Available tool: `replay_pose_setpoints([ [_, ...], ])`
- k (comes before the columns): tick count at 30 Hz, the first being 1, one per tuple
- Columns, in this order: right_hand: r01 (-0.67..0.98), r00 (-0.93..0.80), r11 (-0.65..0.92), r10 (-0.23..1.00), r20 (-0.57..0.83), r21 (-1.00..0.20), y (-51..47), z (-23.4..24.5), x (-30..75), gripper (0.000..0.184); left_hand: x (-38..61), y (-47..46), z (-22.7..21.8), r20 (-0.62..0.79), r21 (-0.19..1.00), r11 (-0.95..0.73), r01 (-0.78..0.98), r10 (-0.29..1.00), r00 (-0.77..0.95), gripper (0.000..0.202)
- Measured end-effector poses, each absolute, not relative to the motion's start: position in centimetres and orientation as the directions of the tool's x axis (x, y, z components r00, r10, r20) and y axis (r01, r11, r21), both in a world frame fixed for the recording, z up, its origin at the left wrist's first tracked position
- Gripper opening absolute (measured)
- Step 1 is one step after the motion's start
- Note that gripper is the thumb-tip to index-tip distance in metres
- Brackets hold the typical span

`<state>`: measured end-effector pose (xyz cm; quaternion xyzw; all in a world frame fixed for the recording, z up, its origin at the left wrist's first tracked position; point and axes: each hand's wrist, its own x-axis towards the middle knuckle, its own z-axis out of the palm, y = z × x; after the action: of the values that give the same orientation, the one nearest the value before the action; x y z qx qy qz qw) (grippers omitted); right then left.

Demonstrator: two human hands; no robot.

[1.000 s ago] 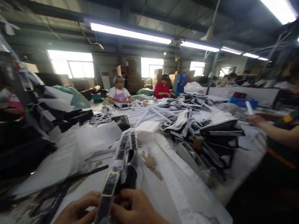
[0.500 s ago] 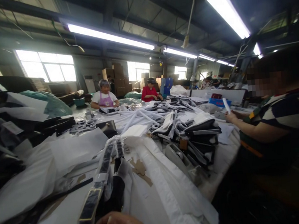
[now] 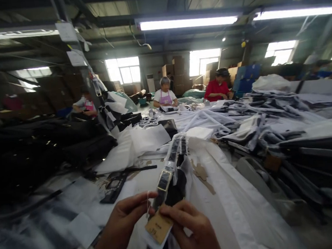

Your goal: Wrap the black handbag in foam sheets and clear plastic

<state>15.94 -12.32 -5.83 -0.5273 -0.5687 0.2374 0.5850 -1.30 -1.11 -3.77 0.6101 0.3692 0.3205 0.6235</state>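
Note:
A brown paper hang tag (image 3: 158, 226) with a white card behind it is pinched between the thumb and fingers of my right hand (image 3: 194, 228). Its thin white string (image 3: 148, 202) runs up to my left hand (image 3: 123, 217), whose index finger and thumb are drawn together around it. Just beyond both hands lies a black strap (image 3: 173, 153), wrapped in clear plastic, with a gold-edged buckle (image 3: 164, 180). The strap belongs to a black bag (image 3: 175, 185), partly covered by my hands and by white wrapping (image 3: 217, 182).
Brown paper scraps (image 3: 201, 173) lie right of the strap. Black bags (image 3: 26, 152) are heaped at left, and wrapped pieces (image 3: 316, 146) at right. White sheets (image 3: 149, 137) spread ahead. Co-workers in a purple apron (image 3: 165, 98) and a red top (image 3: 215, 91) sit across the table.
My view has swung left, so the co-worker at the right is out of frame. Both hands have come up over the strap, and the hang tag now shows between them.

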Motion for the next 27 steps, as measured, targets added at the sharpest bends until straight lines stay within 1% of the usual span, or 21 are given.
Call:
replay_pose_setpoints([
  [3, 0.573, 0.254, 0.399, 0.744, 0.618, -0.716, -12.2, -6.1, 15.7, 0.031, -0.6, -1.8, -2.8, -0.076, 0.996, 0.094, -0.009, 0.853, 0.516, 0.03],
  [5, 0.699, 0.226, 0.43, 0.626, 0.747, -0.571, -12.0, -5.8, 15.7, 0.032, -0.3, -2.3, -2.4, -0.088, 0.991, 0.125, -0.039, 0.859, 0.505, 0.032],
  [7, 0.762, 0.12, 0.511, 0.492, 0.862, -0.398, -11.7, -5.2, 15.6, 0.03, 0.0, -2.7, -2.3, -0.148, 0.976, 0.208, -0.066, 0.854, 0.499, 0.038],
  [8, 0.767, 0.06, 0.554, 0.441, 0.896, -0.324, -11.5, -4.9, 15.7, 0.028, 0.1, -2.8, -2.3, -0.182, 0.964, 0.253, -0.078, 0.849, 0.496, 0.042],
  [9, 0.759, 0.012, 0.592, 0.406, 0.914, -0.273, -11.3, -4.5, 15.7, 0.026, 0.2, -2.8, -2.4, -0.211, 0.953, 0.29, -0.086, 0.842, 0.497, 0.044],
  [10, 0.738, -0.012, 0.624, 0.392, 0.92, -0.256, -11.2, -4.2, 15.7, 0.024, 0.3, -2.7, -2.6, -0.224, 0.948, 0.306, -0.091, 0.84, 0.494, 0.046],
  [11, 0.709, 0.001, 0.646, 0.401, 0.916, -0.283, -11.0, -3.9, 15.8, 0.022, 0.3, -2.5, -2.7, -0.216, 0.951, 0.296, -0.092, 0.846, 0.487, 0.045],
  [12, 0.672, 0.046, 0.655, 0.429, 0.902, -0.346, -11.0, -3.7, 15.8, 0.022, 0.3, -2.3, -2.9, -0.187, 0.961, 0.26, -0.094, 0.863, 0.47, 0.042],
  [14, 0.574, 0.175, 0.637, 0.519, 0.837, -0.515, -11.0, -3.5, 16.0, 0.021, 0.2, -1.9, -3.3, -0.103, 0.985, 0.154, -0.081, 0.891, 0.442, 0.038],
  [16, 0.487, 0.273, 0.562, 0.63, 0.727, -0.669, -11.0, -3.4, 16.1, 0.02, 0.1, -1.7, -3.5, -0.015, 0.994, 0.059, -0.087, 0.899, 0.437, 0.038],
  [18, 0.466, 0.301, 0.482, 0.702, 0.646, -0.741, -11.0, -3.2, 16.4, 0.016, 0.1, -1.7, -3.6, 0.036, 0.992, 0.023, -0.122, 0.89, 0.455, 0.04],
  [21, 0.521, 0.274, 0.419, 0.743, 0.61, -0.744, -10.8, -2.8, 16.8, 0.014, 0.4, -1.8, -3.9, 0.079, 0.983, 0.003, -0.185, 0.897, 0.435, 0.04],
  [25, 0.628, 0.225, 0.36, 0.764, 0.604, -0.69, -10.9, -2.5, 17.2, 0.015, 0.8, -2.1, -4.1, 0.089, 0.969, 0.016, -0.248, 0.909, 0.407, 0.036],
  [27, 0.688, 0.175, 0.334, 0.786, 0.593, -0.644, -11.1, -2.3, 17.4, 0.017, 0.9, -2.4, -3.8, 0.094, 0.968, 0.019, -0.248, 0.896, 0.435, 0.034],
])
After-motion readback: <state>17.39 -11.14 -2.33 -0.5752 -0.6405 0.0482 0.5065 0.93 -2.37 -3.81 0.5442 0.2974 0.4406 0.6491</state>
